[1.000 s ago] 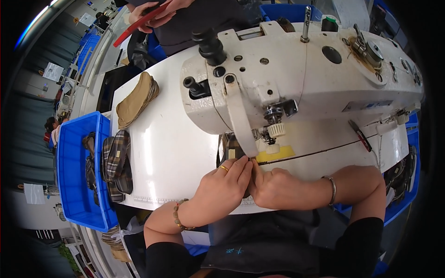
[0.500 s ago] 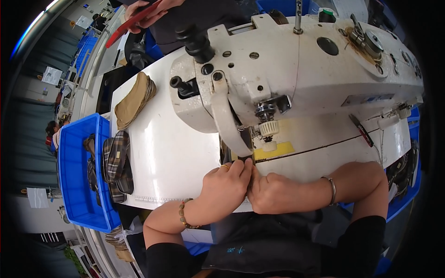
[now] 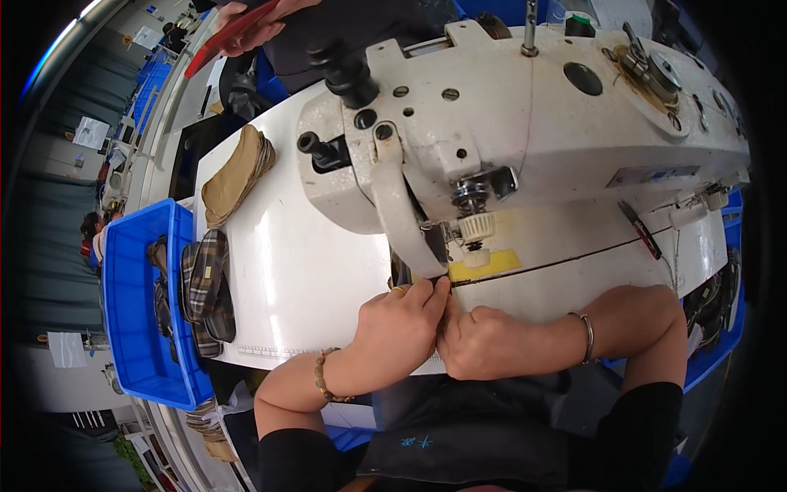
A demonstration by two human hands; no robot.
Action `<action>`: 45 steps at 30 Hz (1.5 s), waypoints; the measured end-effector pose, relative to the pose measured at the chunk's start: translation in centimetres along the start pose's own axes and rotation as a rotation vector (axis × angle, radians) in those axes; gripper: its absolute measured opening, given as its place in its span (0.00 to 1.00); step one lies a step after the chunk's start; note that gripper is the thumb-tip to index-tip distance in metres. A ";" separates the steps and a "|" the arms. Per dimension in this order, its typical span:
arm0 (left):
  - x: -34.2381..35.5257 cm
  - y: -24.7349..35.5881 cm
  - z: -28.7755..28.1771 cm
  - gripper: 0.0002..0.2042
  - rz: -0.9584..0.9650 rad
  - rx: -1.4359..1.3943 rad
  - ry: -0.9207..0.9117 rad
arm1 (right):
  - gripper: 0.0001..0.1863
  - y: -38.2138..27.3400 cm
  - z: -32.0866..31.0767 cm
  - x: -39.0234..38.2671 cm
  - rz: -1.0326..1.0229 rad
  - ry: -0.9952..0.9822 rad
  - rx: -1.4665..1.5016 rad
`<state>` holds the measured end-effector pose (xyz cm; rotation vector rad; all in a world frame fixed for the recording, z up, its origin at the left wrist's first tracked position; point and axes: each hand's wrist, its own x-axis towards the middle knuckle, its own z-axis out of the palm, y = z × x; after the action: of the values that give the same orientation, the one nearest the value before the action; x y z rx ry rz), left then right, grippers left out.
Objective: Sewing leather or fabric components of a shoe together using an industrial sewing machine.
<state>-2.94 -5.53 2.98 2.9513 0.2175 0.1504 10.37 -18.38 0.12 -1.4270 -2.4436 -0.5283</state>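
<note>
Fabric [image 3: 400, 271] pinched by left hand [image 3: 400, 325], right hand [image 3: 485, 343], both angled inward.

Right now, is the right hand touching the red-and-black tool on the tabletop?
Apart. The head view shows bare white tabletop between the right hand and the red-and-black tool, which lies farther back and to the right.

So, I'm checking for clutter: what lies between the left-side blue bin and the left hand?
Head view: beside the blue bin, plaid pieces; then white tabletop up to the left hand.
</note>
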 end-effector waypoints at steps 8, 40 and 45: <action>-0.1 -0.1 0.1 0.24 -0.005 -0.043 -0.004 | 0.15 -0.1 -0.2 0.0 0.011 -0.002 0.011; 0.3 -1.6 -1.2 0.17 -0.112 0.248 0.263 | 0.17 4.2 2.3 0.8 0.208 0.064 0.117; 1.5 -1.5 0.1 0.10 0.099 0.206 0.549 | 0.13 6.6 1.7 1.1 0.348 0.225 0.125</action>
<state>-1.64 -3.83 2.69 3.0501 0.1632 1.0098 15.55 -13.82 0.24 -1.5971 -1.9642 -0.4221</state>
